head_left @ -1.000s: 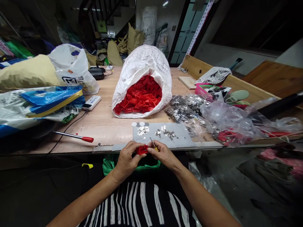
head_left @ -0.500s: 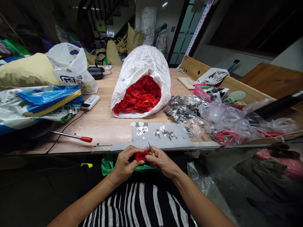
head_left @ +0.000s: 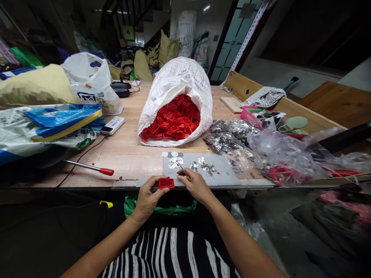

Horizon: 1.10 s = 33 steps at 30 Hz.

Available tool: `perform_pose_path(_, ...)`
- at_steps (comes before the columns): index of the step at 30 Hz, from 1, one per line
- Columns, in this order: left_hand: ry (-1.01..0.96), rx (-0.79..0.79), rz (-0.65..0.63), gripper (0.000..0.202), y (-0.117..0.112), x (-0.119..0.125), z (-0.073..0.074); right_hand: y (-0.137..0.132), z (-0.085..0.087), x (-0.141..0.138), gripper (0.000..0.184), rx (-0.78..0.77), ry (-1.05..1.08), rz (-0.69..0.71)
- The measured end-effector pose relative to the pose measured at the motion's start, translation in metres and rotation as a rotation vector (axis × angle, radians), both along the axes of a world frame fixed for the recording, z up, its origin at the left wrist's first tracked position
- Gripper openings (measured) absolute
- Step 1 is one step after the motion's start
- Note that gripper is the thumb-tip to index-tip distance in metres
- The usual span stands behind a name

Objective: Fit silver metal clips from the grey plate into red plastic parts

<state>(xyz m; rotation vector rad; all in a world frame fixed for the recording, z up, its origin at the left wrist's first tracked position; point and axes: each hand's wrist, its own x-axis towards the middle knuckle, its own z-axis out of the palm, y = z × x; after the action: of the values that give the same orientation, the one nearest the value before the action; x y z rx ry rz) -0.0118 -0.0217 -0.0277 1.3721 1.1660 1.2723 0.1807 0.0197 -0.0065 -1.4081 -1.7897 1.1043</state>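
At the near edge of the counter [head_left: 130,154], around the middle of its length, the left hand [head_left: 146,199] holds a red box [head_left: 165,183], its grip pinching the left end between thumb and fingers. The box's open side faces up toward the person, and small metal bits show inside at its right end. Just beside it, the right hand [head_left: 197,187] has its grip closed around a thin tool [head_left: 189,178] with a yellow handle, the shaft pointing up and left; whether the fingertips also hold a small piece is too small to tell. Beyond the hands, a grey mat [head_left: 228,175] lies along the near edge, carrying one silver pile [head_left: 175,162] near its far left corner and loose metal parts [head_left: 209,167] farther right. Behind the mat, a white sack [head_left: 176,71] lies with its mouth toward the near edge, full of red pieces [head_left: 179,119]. Clear bags [head_left: 269,143] crowd the counter's right edge, beside a pink basket [head_left: 251,116]. Toward the left edge are a red-tipped lever [head_left: 106,171] and a blue-and-white bag [head_left: 62,119]. Below the near edge hangs a green bag [head_left: 174,210].
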Motion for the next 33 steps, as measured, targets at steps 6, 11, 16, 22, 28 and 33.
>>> perform_pose_path(6, 0.061, 0.027, 0.070, 0.027, 0.005, -0.003, 0.002, 0.027, -0.003, -0.007, 0.005, 0.228, -0.544, -0.004)
perform_pose_path(11, 0.162, 0.089, 0.090, 0.026, 0.006, -0.005, 0.004, 0.030, -0.005, -0.009, 0.004, 0.242, -0.572, 0.015)
perform_pose_path(16, 0.223, 0.164, 0.088, 0.027, 0.007, -0.004, 0.003, 0.031, -0.005, -0.008, 0.003, 0.232, -0.577, 0.017)
perform_pose_path(22, 0.319, 0.255, 0.082, 0.027, 0.006, -0.003, 0.001, 0.030, -0.006, -0.007, 0.002, 0.242, -0.524, 0.005)
perform_pose_path(28, 0.432, 0.329, 0.090, 0.025, 0.004, -0.004, -0.001, 0.013, -0.001, -0.009, 0.007, 0.180, -0.140, 0.002)
perform_pose_path(33, 0.482, 0.378, 0.069, 0.026, 0.001, 0.001, 0.001, 0.000, 0.003, -0.013, 0.012, 0.103, -0.004, 0.053)
